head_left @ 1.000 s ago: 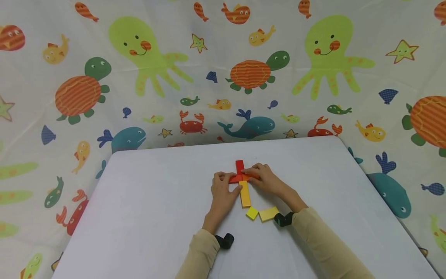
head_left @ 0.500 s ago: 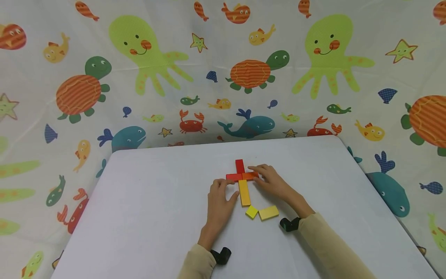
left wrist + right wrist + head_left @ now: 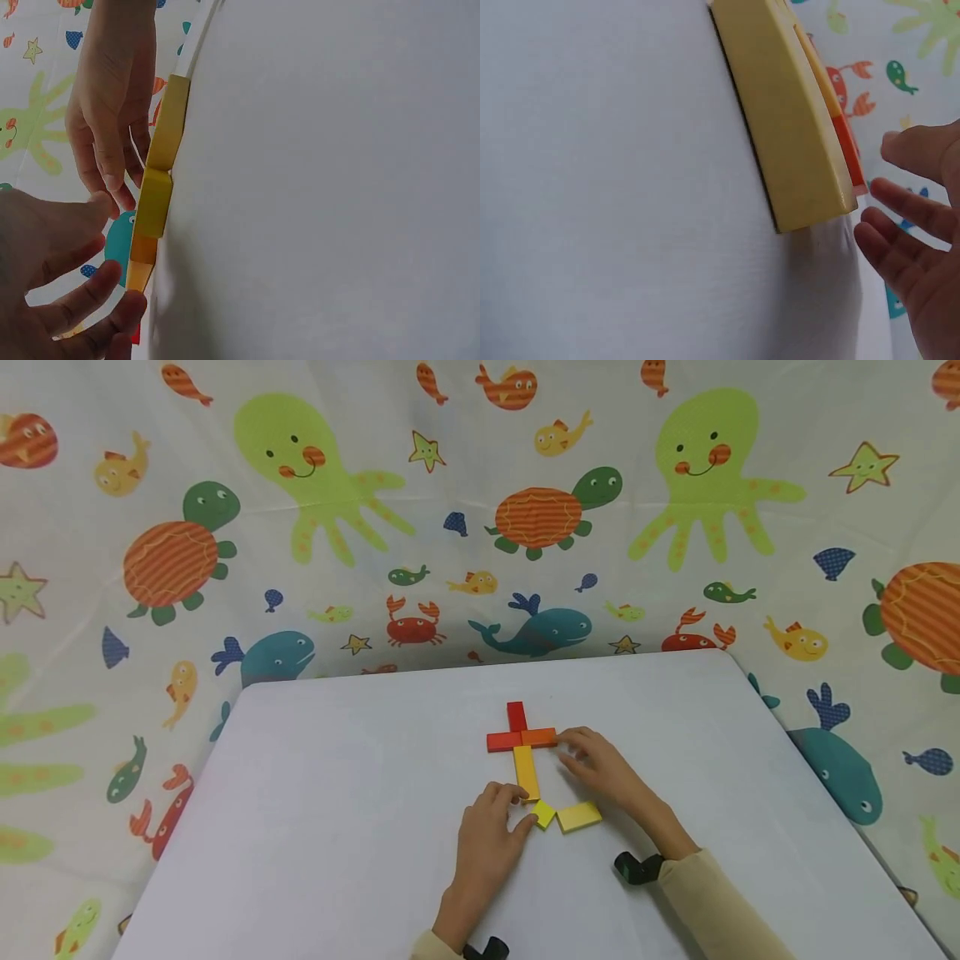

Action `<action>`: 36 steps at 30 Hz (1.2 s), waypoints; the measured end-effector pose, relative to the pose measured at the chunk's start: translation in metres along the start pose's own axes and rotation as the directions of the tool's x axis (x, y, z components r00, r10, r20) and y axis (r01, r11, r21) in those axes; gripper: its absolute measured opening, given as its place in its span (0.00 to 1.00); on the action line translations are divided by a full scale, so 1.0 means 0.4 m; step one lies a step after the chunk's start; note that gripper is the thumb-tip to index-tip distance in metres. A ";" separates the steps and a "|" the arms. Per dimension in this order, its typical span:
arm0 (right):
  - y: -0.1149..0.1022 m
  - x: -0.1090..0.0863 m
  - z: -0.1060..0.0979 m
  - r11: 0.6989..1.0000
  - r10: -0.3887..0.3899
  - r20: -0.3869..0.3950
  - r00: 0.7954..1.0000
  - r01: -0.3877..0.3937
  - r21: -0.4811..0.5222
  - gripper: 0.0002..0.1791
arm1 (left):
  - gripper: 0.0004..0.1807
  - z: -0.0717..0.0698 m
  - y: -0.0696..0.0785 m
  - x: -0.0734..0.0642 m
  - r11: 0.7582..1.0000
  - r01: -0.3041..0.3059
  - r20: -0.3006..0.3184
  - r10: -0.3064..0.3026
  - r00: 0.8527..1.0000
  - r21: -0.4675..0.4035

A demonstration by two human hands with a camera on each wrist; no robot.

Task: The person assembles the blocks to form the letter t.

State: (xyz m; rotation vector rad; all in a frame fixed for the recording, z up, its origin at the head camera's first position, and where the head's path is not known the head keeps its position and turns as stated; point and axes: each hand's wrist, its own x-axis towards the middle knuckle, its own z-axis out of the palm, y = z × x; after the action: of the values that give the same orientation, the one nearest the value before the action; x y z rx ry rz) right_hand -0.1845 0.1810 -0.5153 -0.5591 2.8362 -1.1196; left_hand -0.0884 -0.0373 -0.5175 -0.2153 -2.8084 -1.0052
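Several wooden blocks lie on the white table in the head view. A red block [image 3: 517, 717] points away from me, above a second red block [image 3: 503, 742] and an orange block [image 3: 538, 737] laid end to end. An amber block [image 3: 526, 771] runs down from them towards a small yellow cube [image 3: 543, 815], and a pale yellow block [image 3: 578, 817] lies right of the cube. My left hand [image 3: 491, 835] has its fingertips at the amber block's near end and its thumb close by the cube. My right hand [image 3: 600, 768], fingers loosely bent, is beside the orange block's right end.
The white table [image 3: 337, 810] has a far edge near a hanging cloth [image 3: 450, 485] printed with sea animals. Black wrist cameras, such as the right one [image 3: 637, 868], sit on both wrists near the beige sleeves.
Both hands have come away from the red and orange blocks. My left hand has moved nearer me, down to the amber block and the cube; my right hand has drawn back right.
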 end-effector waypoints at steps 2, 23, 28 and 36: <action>-0.002 -0.016 -0.001 1.000 0.006 0.006 1.000 -0.006 0.007 0.17 | 0.18 0.004 0.007 -0.008 0.999 -0.016 -0.007 0.016 1.000 0.042; -0.001 -0.132 -0.020 0.997 -0.075 0.233 0.970 0.075 0.009 0.20 | 0.21 0.041 0.043 -0.020 0.978 0.011 0.042 -0.020 0.999 0.209; 0.003 -0.139 -0.014 0.993 -0.116 0.230 0.966 0.117 0.008 0.14 | 0.20 0.040 0.045 -0.019 0.981 0.029 0.049 -0.039 0.998 0.193; 0.006 -0.142 -0.012 0.994 -0.112 0.231 0.966 0.113 0.008 0.12 | 0.20 0.045 0.043 -0.018 0.982 0.033 0.045 -0.042 0.998 0.185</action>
State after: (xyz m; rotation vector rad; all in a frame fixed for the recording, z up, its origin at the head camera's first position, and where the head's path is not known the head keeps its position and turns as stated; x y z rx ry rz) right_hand -0.1330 0.2056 -0.5186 -0.8037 2.6370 -0.9892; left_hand -0.0798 -0.0132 -0.5218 -0.1675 -2.9373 -0.7502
